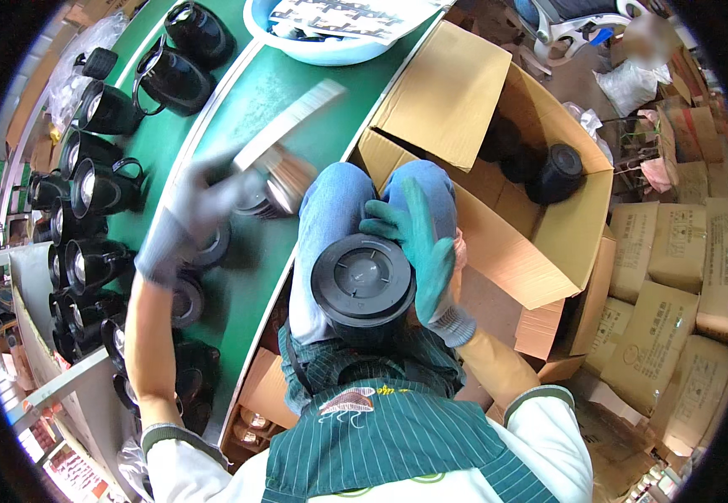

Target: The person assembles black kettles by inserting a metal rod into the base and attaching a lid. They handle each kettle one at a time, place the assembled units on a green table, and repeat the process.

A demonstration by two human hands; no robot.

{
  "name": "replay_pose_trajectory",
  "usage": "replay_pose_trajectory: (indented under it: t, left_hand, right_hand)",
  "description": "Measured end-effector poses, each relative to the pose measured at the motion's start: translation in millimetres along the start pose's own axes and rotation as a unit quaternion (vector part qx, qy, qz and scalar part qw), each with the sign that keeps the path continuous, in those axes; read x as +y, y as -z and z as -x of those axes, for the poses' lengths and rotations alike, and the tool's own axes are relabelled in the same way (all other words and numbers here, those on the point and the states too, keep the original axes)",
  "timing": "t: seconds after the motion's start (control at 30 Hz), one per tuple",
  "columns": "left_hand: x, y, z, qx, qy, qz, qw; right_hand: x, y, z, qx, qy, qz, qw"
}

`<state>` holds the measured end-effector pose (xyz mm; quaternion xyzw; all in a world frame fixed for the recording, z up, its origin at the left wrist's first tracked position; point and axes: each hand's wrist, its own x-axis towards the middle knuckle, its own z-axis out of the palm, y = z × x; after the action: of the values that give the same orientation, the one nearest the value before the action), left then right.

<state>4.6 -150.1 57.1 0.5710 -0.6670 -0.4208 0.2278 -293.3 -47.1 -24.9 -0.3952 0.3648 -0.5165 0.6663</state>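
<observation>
A black round pot [364, 281] rests on my lap, its flat circular end facing up. Beside it on the right is my right hand [422, 243] in a green glove, fingers spread, the palm side close against the pot's edge. My left hand [204, 197], in a grey glove, is over the green table and smeared by motion. From its fingers sticks out a blurred brush-like thing [292, 124], with a long pale strip and a brown bristly part. Round dark parts [186, 300] lie on the table under my left forearm, partly hidden.
Black jugs [106, 186] with handles stand in rows along the left of the green table [297, 80]. A pale blue basin [330, 52] is at the far end. An open cardboard box [506, 243] with black pots [558, 172] stands at my right, near stacked cartons [653, 323].
</observation>
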Motion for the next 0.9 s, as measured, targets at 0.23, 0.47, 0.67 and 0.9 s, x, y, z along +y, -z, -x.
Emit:
replay_pose_trajectory:
  t: [0.23, 0.47, 0.67, 0.9]
  left_hand:
    - [75.2, -60.3, 75.9, -0.174, 0.028, -0.089, 0.980]
    - [101.5, -118.3, 114.5, -0.058, 0.088, -0.378, 0.920]
    - [29.3, -101.8, 99.0, 0.043, -0.077, -0.131, 0.988]
    - [-32.0, -99.0, 74.3, -0.111, -0.045, 0.172, 0.978]
  right_hand:
    - [-19.0, 6.2, -26.2, -0.063, -0.057, -0.111, 0.990]
    - [15.3, 22.3, -51.2, -0.171, -0.149, -0.268, 0.936]
    - [21.9, 38.2, 7.0, -0.188, -0.054, -0.275, 0.941]
    - [-16.1, 20.1, 39.7, -0.260, 0.055, -0.096, 0.959]
